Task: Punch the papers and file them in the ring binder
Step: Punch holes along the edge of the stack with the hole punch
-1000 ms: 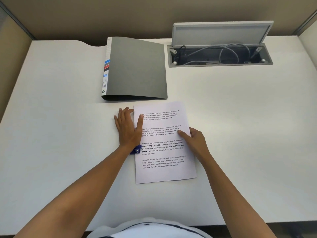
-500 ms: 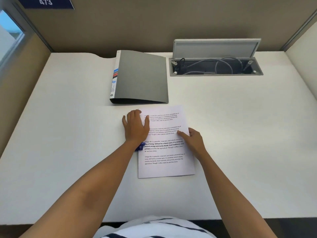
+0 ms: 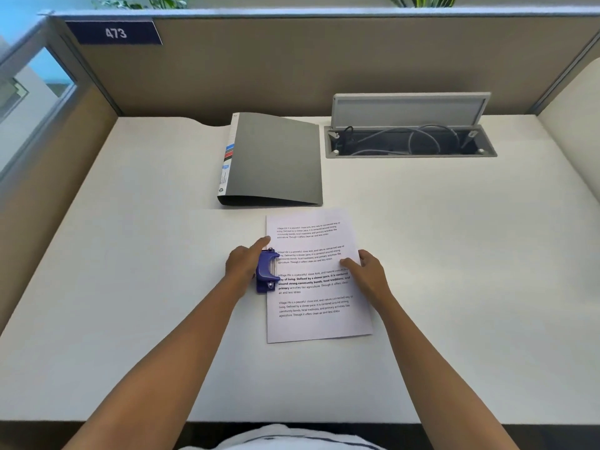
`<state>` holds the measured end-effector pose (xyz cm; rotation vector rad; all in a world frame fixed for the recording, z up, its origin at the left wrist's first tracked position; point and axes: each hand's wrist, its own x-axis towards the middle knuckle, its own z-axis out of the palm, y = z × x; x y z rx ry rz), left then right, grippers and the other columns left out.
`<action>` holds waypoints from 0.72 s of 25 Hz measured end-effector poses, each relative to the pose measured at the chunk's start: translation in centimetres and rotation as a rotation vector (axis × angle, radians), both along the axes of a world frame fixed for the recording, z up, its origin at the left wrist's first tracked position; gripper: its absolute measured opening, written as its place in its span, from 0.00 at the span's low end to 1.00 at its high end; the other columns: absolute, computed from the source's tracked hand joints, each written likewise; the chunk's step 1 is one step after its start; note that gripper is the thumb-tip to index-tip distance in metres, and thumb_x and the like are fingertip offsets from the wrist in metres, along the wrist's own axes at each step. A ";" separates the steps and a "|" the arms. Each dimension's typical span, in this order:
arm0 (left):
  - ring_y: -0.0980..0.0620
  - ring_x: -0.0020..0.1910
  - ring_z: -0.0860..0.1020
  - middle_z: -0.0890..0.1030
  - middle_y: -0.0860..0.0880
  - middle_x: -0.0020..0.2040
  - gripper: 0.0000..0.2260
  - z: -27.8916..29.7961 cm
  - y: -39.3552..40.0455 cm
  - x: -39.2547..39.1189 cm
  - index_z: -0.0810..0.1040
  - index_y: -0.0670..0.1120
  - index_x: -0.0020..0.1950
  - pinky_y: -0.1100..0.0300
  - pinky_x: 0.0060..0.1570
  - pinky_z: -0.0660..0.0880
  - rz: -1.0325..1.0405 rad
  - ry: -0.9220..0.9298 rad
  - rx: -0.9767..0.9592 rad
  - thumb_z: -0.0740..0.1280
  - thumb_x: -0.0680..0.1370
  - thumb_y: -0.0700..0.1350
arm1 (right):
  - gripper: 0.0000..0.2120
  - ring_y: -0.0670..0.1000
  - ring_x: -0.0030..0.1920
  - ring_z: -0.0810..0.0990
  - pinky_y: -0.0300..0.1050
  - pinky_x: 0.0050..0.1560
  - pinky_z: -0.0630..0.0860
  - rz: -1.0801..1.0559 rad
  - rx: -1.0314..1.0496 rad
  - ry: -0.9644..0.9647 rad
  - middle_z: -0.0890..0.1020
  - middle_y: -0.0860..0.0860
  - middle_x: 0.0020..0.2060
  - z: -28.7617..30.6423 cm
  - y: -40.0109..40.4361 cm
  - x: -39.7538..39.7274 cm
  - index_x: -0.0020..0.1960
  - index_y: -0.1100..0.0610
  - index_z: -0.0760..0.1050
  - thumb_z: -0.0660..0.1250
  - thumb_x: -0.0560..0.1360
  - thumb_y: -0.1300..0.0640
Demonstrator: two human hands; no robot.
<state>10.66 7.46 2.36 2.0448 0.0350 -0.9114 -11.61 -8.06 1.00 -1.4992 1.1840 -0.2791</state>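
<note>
A sheet of printed papers [image 3: 319,324] lies on the white desk [image 3: 130,254] in front of me. A blue hole punch [image 3: 267,271] sits on the papers' left edge, its lever up. My left hand [image 3: 243,264] is at the punch's left side, fingers curled against it, one finger stretched to the paper's edge. My right hand [image 3: 370,274] presses straight fingertips on the papers near their right edge. The grey ring binder [image 3: 276,157] lies closed just behind the papers.
An open cable tray [image 3: 409,144] with its lid [image 3: 409,108] raised sits in the desk at the back right. Brown partition walls with a sign reading 473 [image 3: 115,33] enclose the desk at the back and sides.
My left hand has come off the top of the punch and shifted left, uncovering it. The right hand stays on the papers. My head has tilted up.
</note>
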 end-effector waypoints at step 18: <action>0.48 0.39 0.77 0.80 0.47 0.40 0.09 -0.1 1.8 -1.0 0.78 0.45 0.38 0.55 0.44 0.75 -0.099 -0.060 -0.060 0.77 0.70 0.45 | 0.11 0.56 0.50 0.77 0.43 0.48 0.69 0.041 -0.311 0.152 0.80 0.59 0.54 0.6 -3.3 -4.9 0.60 0.65 0.72 0.64 0.81 0.60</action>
